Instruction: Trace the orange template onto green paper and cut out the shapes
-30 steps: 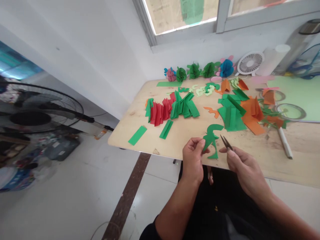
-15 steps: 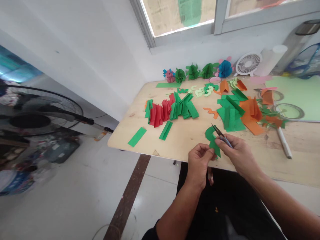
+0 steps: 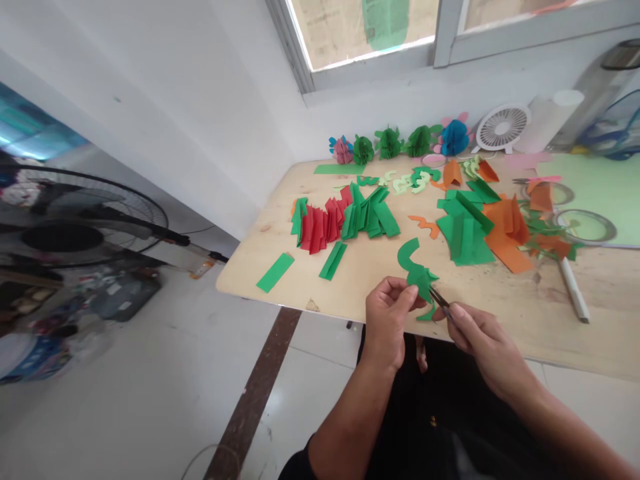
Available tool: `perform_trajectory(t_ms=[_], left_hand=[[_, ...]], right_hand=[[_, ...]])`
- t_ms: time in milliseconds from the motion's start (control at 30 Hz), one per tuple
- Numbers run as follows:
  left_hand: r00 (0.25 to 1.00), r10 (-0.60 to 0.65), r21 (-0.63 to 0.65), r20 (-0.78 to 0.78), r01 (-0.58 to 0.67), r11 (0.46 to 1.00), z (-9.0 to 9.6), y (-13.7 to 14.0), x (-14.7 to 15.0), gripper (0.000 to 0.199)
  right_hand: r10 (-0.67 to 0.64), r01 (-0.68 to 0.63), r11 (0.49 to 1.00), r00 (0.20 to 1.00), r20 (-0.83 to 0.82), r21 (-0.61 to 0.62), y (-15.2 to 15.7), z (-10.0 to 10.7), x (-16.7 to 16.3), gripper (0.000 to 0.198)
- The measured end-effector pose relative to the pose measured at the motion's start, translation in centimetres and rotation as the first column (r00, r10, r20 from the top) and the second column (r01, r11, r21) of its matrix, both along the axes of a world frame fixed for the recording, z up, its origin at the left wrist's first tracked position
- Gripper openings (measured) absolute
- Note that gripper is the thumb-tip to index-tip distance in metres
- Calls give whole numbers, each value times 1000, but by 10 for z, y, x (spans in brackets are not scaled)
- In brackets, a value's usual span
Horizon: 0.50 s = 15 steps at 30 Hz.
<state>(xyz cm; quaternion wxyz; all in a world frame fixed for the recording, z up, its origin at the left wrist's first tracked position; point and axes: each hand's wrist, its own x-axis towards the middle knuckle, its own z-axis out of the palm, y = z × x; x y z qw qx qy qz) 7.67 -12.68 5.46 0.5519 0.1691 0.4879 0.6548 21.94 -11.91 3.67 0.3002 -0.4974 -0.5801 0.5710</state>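
Note:
Between the thumb and fingers of my left hand (image 3: 393, 317) is a green paper cutout (image 3: 419, 280), its curved end pointing up and left. My right hand (image 3: 480, 333) grips a pair of scissors (image 3: 441, 300), the blades meeting the lower right edge of the cutout. A thin green offcut (image 3: 427, 312) hangs below the blades, near the table's front edge. Beyond my hands lie an orange cut shape (image 3: 425, 225) and a pile of folded green paper (image 3: 465, 230). My fingers hide the scissor handles.
Red folded papers (image 3: 323, 223) and green folded papers (image 3: 370, 213) stand mid-table (image 3: 280, 227). Finished paper figures (image 3: 389, 142) line the wall beside a small white fan (image 3: 503, 128). Tape rolls (image 3: 586, 227) and a white marker (image 3: 575, 290) lie right. A floor fan (image 3: 85, 230) stands left.
The green cutout has turned, its curved end swinging out to the left. The scissors have moved from its upper side to its lower right edge, and a thin offcut now shows.

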Motion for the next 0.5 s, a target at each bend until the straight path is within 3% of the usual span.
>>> perform_trajectory(t_ms=[167,500], left_hand=[[999,-20,-10,-37,20,1000,4,-2,1,19],[999,-37,-10,-34,37,999,3,-1,2,21]], right_hand=[[-17,16,998,1000,-21,-60,0,1,-2,46],[-40,41,999,999,1,-30,-1,2,-4,49]])
